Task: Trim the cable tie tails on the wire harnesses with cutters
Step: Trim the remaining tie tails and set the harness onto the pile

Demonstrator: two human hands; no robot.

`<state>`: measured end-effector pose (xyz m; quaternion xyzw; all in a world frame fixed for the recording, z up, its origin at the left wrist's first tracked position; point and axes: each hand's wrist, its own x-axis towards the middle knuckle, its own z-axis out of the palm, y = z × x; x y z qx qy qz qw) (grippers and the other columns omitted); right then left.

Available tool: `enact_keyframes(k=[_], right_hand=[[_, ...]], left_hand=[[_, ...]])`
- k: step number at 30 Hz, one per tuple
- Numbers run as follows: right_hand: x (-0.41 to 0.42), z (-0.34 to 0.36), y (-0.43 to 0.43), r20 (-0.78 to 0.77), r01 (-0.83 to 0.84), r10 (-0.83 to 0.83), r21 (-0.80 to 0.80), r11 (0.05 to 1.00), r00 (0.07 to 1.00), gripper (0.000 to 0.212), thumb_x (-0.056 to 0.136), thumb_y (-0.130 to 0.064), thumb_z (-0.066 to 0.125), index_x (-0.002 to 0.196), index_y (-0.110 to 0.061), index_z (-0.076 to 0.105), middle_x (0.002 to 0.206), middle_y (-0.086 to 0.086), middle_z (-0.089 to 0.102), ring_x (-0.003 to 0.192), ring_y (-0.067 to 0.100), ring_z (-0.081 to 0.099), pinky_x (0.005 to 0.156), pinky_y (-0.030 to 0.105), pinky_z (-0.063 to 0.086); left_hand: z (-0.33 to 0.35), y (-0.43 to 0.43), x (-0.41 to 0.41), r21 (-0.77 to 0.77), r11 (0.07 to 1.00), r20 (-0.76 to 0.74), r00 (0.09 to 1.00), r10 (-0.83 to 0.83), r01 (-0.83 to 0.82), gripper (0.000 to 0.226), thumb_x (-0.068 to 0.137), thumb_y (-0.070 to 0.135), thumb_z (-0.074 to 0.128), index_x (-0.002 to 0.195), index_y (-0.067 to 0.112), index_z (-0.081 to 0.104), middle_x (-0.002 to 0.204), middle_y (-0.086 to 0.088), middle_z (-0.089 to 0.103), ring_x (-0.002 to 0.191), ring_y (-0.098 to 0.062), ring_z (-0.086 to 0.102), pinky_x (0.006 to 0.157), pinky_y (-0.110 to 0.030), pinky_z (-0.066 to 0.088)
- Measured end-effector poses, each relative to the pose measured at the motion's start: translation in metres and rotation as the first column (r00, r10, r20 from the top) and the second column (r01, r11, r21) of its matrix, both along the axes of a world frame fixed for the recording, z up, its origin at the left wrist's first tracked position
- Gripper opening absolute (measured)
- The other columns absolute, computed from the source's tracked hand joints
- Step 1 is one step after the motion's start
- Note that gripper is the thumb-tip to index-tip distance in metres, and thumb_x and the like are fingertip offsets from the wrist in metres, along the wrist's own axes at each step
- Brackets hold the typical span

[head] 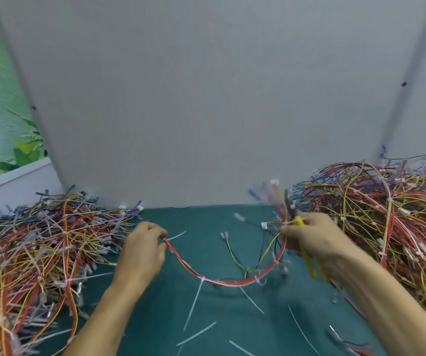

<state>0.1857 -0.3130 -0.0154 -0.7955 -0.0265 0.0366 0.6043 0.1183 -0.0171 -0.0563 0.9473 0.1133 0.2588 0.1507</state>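
A red-and-white wire harness (pixel 222 280) sags in a loop between both hands above the green table mat (pixel 206 219). My left hand (pixel 142 253) pinches one end of it. My right hand (pixel 312 240) grips the yellow-handled cutters (pixel 307 258) and also holds the harness's other end, where thin yellow, black and blue branches hang. The cutter's dark jaws (pixel 289 204) point up and away. White cable tie tails (pixel 194 304) stick out from the low part of the loop.
A big tangle of harnesses (pixel 34 253) covers the table's left side and a taller heap (pixel 386 214) fills the right. Several cut white tie tails (pixel 197 334) lie on the mat near me. A grey partition wall (pixel 206 98) stands right behind.
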Motion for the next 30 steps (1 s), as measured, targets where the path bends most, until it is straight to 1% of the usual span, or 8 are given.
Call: enact_keyframes(k=[6, 9, 13, 16, 20, 25, 28, 30], right_hand=[[-0.001, -0.012, -0.003, -0.105, 0.056, -0.047, 0.08, 0.995, 0.993, 0.011, 0.086, -0.009, 0.069, 0.077, -0.004, 0.066, 0.058, 0.008, 0.067, 0.048, 0.017, 0.062, 0.057, 0.028, 0.05], [0.004, -0.007, -0.004, 0.081, 0.059, -0.03, -0.381, 0.923, 0.996, 0.012, 0.079, -0.016, 0.072, 0.074, -0.008, 0.065, 0.063, 0.008, 0.069, 0.058, 0.023, 0.066, 0.066, 0.04, 0.055], [0.002, -0.001, 0.003, 0.158, 0.157, -0.051, -0.792, 0.591, 0.986, 0.012, 0.075, -0.026, 0.062, 0.081, -0.017, 0.057, 0.084, 0.006, 0.062, 0.077, 0.03, 0.06, 0.062, 0.032, 0.043], [0.001, -0.01, 0.006, 0.121, 0.134, -0.063, -0.776, 0.616, 0.991, 0.013, 0.072, -0.026, 0.062, 0.08, -0.017, 0.056, 0.081, 0.003, 0.059, 0.074, 0.026, 0.057, 0.059, 0.031, 0.038], [0.002, -0.022, 0.003, 0.083, 0.142, -0.119, -0.709, 0.691, 0.989, 0.013, 0.072, -0.026, 0.061, 0.079, -0.017, 0.056, 0.078, 0.003, 0.059, 0.073, 0.026, 0.057, 0.063, 0.032, 0.042], [0.002, -0.034, -0.001, 0.088, 0.176, -0.157, -0.661, 0.73, 0.984, 0.013, 0.077, -0.028, 0.06, 0.085, -0.018, 0.058, 0.086, 0.006, 0.062, 0.083, 0.031, 0.056, 0.07, 0.034, 0.044], [0.0, -0.036, -0.003, 0.098, 0.174, -0.148, -0.696, 0.697, 0.984, 0.016, 0.079, -0.029, 0.058, 0.091, -0.019, 0.055, 0.094, 0.007, 0.062, 0.087, 0.032, 0.054, 0.071, 0.035, 0.041], [-0.002, -0.035, -0.001, 0.126, 0.178, -0.126, -0.718, 0.673, 0.984, 0.019, 0.081, -0.032, 0.057, 0.096, -0.022, 0.053, 0.099, 0.007, 0.062, 0.088, 0.032, 0.054, 0.07, 0.035, 0.039]], left_hand=[[0.005, 0.01, -0.007, 0.099, 0.995, -0.039, 0.999, -0.001, 0.004, 0.02, 0.086, 0.017, 0.069, 0.105, 0.012, 0.073, 0.107, -0.006, 0.065, 0.099, -0.024, 0.061, 0.092, -0.033, 0.045], [0.024, 0.008, -0.007, 0.252, 0.961, -0.469, 0.883, 0.021, 0.111, 0.022, 0.087, 0.023, 0.064, 0.108, 0.024, 0.072, 0.107, -0.001, 0.068, 0.103, -0.019, 0.062, 0.09, -0.027, 0.046], [0.025, -0.009, -0.01, 0.299, 0.937, -0.63, 0.775, 0.053, 0.179, 0.038, 0.085, 0.01, 0.056, 0.118, 0.028, 0.066, 0.12, -0.001, 0.065, 0.113, -0.022, 0.059, 0.096, -0.033, 0.048], [0.02, -0.041, -0.01, 0.322, 0.905, -0.519, 0.851, -0.076, 0.277, 0.04, 0.091, 0.02, 0.052, 0.128, 0.033, 0.057, 0.132, 0.004, 0.055, 0.122, -0.024, 0.048, 0.102, -0.038, 0.042], [0.006, -0.106, -0.007, -0.175, 0.856, -0.476, 0.719, -0.506, 0.486, 0.033, 0.092, 0.039, 0.057, 0.122, 0.027, 0.061, 0.126, 0.002, 0.059, 0.118, -0.018, 0.051, 0.103, -0.031, 0.037], [-0.013, -0.121, -0.001, -0.39, 0.821, -0.367, 0.747, -0.554, 0.417, 0.01, 0.088, 0.024, 0.062, 0.095, 0.02, 0.069, 0.094, 0.001, 0.072, 0.097, -0.018, 0.062, 0.094, -0.033, 0.045], [-0.005, -0.104, 0.008, -0.246, 0.88, -0.166, 0.877, -0.451, 0.406, 0.013, 0.091, 0.023, 0.06, 0.099, 0.024, 0.07, 0.092, 0.005, 0.073, 0.093, -0.016, 0.063, 0.095, -0.03, 0.041], [0.006, -0.091, 0.019, 0.112, 0.942, -0.059, 0.948, -0.311, 0.316, 0.016, 0.093, 0.03, 0.058, 0.103, 0.03, 0.069, 0.093, 0.009, 0.072, 0.095, -0.017, 0.061, 0.1, -0.034, 0.034]])
